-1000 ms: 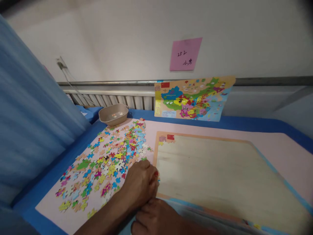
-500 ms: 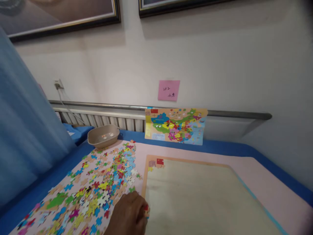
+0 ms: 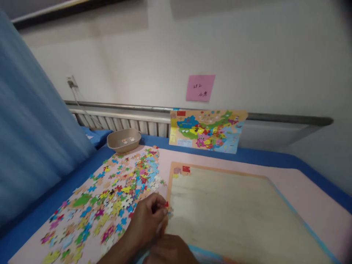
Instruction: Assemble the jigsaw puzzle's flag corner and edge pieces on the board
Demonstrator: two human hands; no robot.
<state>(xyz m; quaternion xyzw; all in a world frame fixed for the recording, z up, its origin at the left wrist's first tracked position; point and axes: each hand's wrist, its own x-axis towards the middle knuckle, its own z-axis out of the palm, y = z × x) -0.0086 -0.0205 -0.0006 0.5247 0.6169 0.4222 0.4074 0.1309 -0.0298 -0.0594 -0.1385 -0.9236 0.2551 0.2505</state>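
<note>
My left hand (image 3: 147,223) is closed in a pinch on a small puzzle piece (image 3: 167,209) with red on it, right at the left edge of the wooden puzzle board (image 3: 233,212). My right hand (image 3: 170,253) lies just below it at the bottom edge of the view, knuckles up, its fingers hidden. Several loose coloured puzzle pieces (image 3: 118,190) are spread on the pink mat to the left of the board. A few pieces with a red flag (image 3: 183,170) sit in the board's top left corner.
A beige bowl (image 3: 123,140) with a couple of pieces stands at the back left. A colourful map picture (image 3: 207,130) leans against the wall rail, under a pink note (image 3: 200,88). A blue curtain (image 3: 30,139) hangs at the left. The table has a blue rim (image 3: 302,163).
The view tilted up and came partly back down. My left hand has lifted a little and now pinches the piece at the board's edge; my right hand left the view and is back.
</note>
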